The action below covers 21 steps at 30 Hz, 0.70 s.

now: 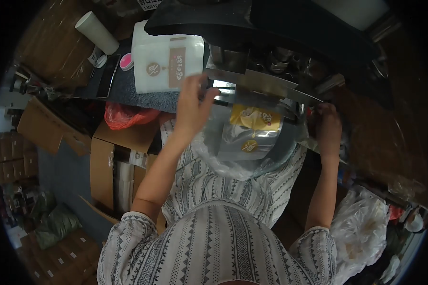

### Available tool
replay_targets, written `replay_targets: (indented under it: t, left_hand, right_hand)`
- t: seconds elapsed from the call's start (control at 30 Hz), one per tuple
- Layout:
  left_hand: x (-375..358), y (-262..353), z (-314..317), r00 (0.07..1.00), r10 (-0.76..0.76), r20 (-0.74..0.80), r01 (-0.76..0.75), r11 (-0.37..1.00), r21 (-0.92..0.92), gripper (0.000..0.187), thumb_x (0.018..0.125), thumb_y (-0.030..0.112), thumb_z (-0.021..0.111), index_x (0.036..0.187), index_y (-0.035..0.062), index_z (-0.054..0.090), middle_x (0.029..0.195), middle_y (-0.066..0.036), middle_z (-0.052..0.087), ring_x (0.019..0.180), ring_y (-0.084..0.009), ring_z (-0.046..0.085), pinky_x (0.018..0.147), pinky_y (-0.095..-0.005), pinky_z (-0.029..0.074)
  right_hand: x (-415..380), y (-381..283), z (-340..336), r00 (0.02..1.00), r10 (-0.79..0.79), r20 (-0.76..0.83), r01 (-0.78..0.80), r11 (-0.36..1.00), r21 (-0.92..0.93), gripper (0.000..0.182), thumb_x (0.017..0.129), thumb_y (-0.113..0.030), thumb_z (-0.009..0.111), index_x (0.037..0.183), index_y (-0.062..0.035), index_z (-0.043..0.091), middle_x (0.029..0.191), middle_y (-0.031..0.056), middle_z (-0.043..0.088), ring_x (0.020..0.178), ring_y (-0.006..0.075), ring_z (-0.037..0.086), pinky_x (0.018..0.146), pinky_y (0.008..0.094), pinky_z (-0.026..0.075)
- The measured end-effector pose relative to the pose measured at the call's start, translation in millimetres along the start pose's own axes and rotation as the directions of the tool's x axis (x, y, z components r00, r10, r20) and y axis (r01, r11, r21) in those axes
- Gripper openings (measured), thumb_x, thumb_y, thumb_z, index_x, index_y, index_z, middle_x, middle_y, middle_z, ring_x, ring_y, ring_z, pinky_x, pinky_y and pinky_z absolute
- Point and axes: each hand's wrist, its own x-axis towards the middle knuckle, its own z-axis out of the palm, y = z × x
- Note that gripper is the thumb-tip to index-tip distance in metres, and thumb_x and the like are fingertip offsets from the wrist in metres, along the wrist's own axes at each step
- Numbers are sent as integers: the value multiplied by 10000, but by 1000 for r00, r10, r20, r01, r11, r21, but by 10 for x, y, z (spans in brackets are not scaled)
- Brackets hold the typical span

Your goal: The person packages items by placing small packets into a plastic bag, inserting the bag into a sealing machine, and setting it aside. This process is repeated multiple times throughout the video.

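Note:
My left hand [191, 111] is raised at the front edge of a machine [271, 83], its thumb apart from the fingers and nothing visibly held. Just left of it lies a stack of white printed pouches [150, 57] with brown labels. My right hand [329, 130] is at the machine's right end, fingers curled; whatever they grip is dark and hard to make out. Between my hands, below the machine's metal edge, a clear pouch with a yellow printed label [254, 124] rests on a plastic-lined round container [214, 154] over my lap.
A white paper cup [97, 33], a small pink-topped jar [126, 61] and a dark phone-like slab [108, 76] stand at the back left. Below them are a red plastic bag [128, 116] and an open cardboard box [102, 166]. Clear plastic bags [361, 228] hang at the right.

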Motion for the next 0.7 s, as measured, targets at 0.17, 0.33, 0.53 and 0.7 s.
replay_targets:
  t: [0.17, 0.33, 0.53, 0.7]
  left_hand:
    - [-195, -538, -274, 891, 448, 77, -327, 515, 792, 425, 846, 256, 668, 1201, 59, 543, 1188, -138, 558, 1086, -344, 525, 935, -521, 344]
    - [-524, -274, -606, 987, 149, -56, -92, 819, 566, 207, 837, 48, 617, 1042, 64, 639, 955, -96, 636, 868, -323, 619, 731, -402, 482]
    - [-657, 289, -526, 987, 157, -40, -130, 913, 387, 152, 798, 7, 650, 943, 52, 661, 856, -105, 630, 691, -308, 624, 601, -361, 490]
    - [-690, 394, -474, 974, 210, 83, -225, 935, 273, 138, 789, 16, 671, 925, 40, 663, 827, -102, 628, 672, -297, 626, 590, -347, 490]
  right_hand:
    - [-21, -121, -118, 999, 28, -32, -27, 998, 50, 307, 793, 19, 589, 1091, -51, 562, 1008, 151, 617, 917, 338, 619, 778, 422, 499]
    - [-240, -635, -582, 966, 208, 154, -259, 742, 619, 285, 809, -19, 645, 1082, -24, 564, 949, 145, 653, 792, 327, 631, 694, 393, 506]
    - [-131, -1326, -510, 922, -358, -146, 372, 721, 585, 211, 804, -11, 665, 1011, -26, 622, 942, 101, 660, 872, 281, 616, 819, 364, 475]
    - [-101, -1399, -601, 844, -528, -98, 509, 730, 455, 219, 805, -29, 668, 1022, -44, 647, 968, 93, 669, 932, 275, 619, 925, 378, 431]
